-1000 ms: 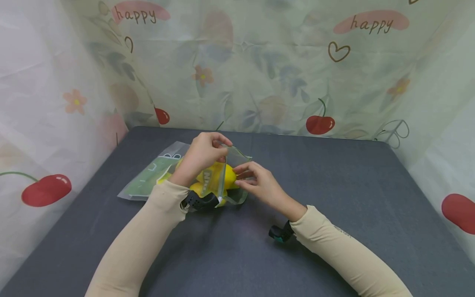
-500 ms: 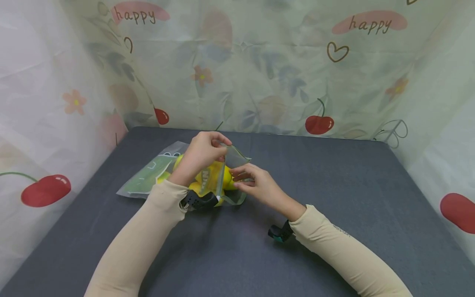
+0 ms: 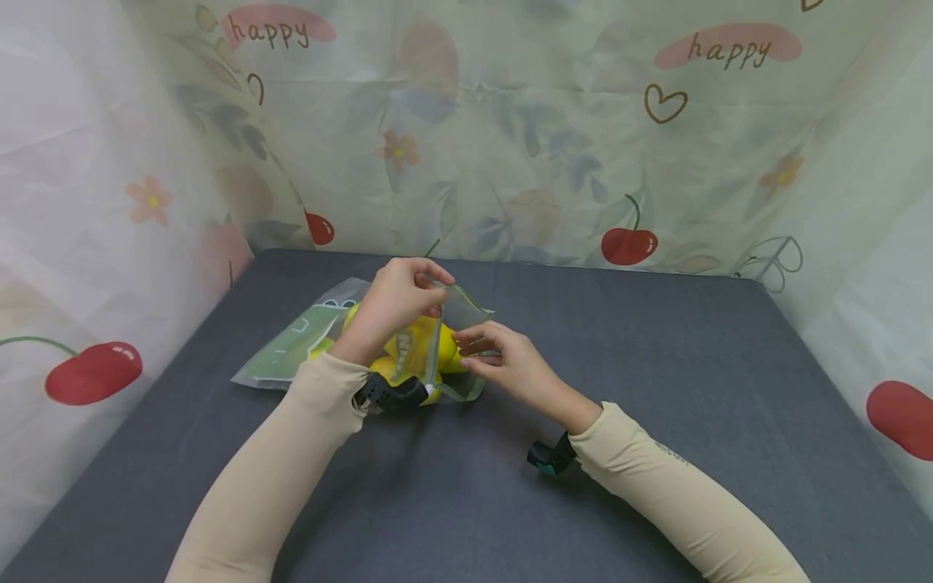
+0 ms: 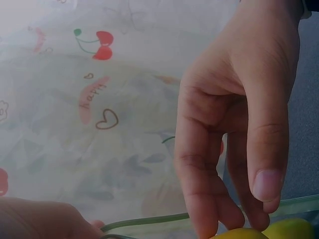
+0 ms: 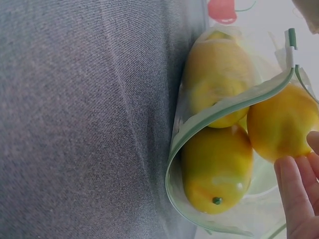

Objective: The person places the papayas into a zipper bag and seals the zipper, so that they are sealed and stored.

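Note:
A clear zip bag point(image 3: 437, 356) with a green-edged mouth lies on its side, holding several yellow lemons point(image 3: 401, 368). My left hand point(image 3: 404, 295) pinches the upper edge of the mouth and lifts it. At the opening, my right hand point(image 3: 513, 360) has thumb and fingertips around the end of a lemon point(image 5: 284, 122), as the right wrist view shows. Another lemon point(image 5: 217, 169), with a small green stem end, lies below it in the mouth. In the left wrist view the left hand point(image 4: 42, 219) shows at the lower left and the right hand point(image 4: 234, 124) reaches down to the fruit.
A flat clear bag with a green printed panel point(image 3: 295, 348) reaches left from beneath my left hand. The dark grey table point(image 3: 656, 348) is bounded by printed cloth point(image 3: 510, 162) at the back and sides.
Over the second, my right fingers have shifted slightly left, and the lemon at them has moved a little further into the bag. The left hand stays almost still on the bag's edge.

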The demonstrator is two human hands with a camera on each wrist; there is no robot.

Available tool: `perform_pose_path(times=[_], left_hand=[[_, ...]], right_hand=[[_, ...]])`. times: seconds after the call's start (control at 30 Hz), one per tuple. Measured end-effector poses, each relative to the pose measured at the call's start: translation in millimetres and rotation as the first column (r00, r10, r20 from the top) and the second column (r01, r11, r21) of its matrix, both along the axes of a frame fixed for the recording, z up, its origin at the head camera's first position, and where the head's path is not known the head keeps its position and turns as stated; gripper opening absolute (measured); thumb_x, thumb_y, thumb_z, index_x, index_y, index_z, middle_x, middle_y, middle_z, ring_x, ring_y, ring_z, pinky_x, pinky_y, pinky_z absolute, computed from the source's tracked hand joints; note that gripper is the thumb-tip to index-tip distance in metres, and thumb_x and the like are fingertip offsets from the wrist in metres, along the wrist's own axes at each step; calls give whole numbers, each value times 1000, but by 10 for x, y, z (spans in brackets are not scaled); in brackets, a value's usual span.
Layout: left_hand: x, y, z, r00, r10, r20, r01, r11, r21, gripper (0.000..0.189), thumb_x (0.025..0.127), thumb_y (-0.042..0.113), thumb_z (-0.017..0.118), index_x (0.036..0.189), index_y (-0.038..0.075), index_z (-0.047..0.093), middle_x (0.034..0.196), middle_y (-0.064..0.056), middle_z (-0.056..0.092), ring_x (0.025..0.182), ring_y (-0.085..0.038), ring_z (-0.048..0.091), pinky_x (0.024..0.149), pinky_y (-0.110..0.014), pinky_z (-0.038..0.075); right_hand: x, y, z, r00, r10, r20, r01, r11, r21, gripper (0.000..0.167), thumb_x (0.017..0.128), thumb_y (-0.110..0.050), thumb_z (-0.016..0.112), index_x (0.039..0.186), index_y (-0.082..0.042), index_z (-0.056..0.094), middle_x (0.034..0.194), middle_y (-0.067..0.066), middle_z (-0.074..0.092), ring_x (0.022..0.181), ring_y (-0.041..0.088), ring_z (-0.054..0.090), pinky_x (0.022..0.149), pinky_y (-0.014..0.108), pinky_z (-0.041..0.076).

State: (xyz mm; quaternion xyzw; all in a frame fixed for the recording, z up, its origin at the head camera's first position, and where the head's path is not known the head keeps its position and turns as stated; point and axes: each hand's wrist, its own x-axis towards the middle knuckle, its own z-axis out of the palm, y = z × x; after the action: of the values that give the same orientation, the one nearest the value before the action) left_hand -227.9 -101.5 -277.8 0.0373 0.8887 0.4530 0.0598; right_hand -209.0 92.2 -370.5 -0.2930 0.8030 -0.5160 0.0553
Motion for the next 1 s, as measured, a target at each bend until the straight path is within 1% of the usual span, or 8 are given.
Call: perform_pose_path(times=[0.2,0.4,0.47,0.77,1.0], left_hand=[[7,10,7,1000,-1,-3,1,1000,2,21,88,11,60,106,15,69,89,-7,71,73,-18,70,68,-32,54],[10,14,11,1000,-8,-11,8,1000,-4,21,89,11,60,107,15,69,90,-7,70,73,-18,70,68,-32,55],[14,15,13,1000,-11,-14,11,1000,-6,21,89,12,59,108,15,69,90,-7,70,73,-18,70,68,-32,55],[12,13,4,1000,-13,-19,12,1000,-5,21,89,12,59,107,15,69,90,-7,71,73,-18,70,67,-32,53],[8,14,-4,1000,-17,-26,16,1000,-12,21,90,12,59,107,15,69,90,-7,71,73,-19,70,67,-32,54]], right_hand=[[1,1,5,1000,5,2,-5,1000,-5,32,90,-7,65,123,-7,62,123,8,59,112,24,63,91,32,53],[-4,-8,18,1000,30,-7,-30,999,-11,34,90,-7,65,124,-6,61,125,10,59,113,26,63,89,28,54],[-6,-12,21,999,38,-12,-38,999,-12,35,90,-6,65,125,-6,61,126,11,58,113,28,63,89,29,54],[-19,-24,11,998,59,-10,-59,998,13,35,91,-8,65,126,-6,62,129,10,59,114,28,63,89,29,54],[-11,-15,25,998,60,-5,-60,998,20,36,91,-9,65,126,-6,61,130,11,59,115,28,62,89,29,54]])
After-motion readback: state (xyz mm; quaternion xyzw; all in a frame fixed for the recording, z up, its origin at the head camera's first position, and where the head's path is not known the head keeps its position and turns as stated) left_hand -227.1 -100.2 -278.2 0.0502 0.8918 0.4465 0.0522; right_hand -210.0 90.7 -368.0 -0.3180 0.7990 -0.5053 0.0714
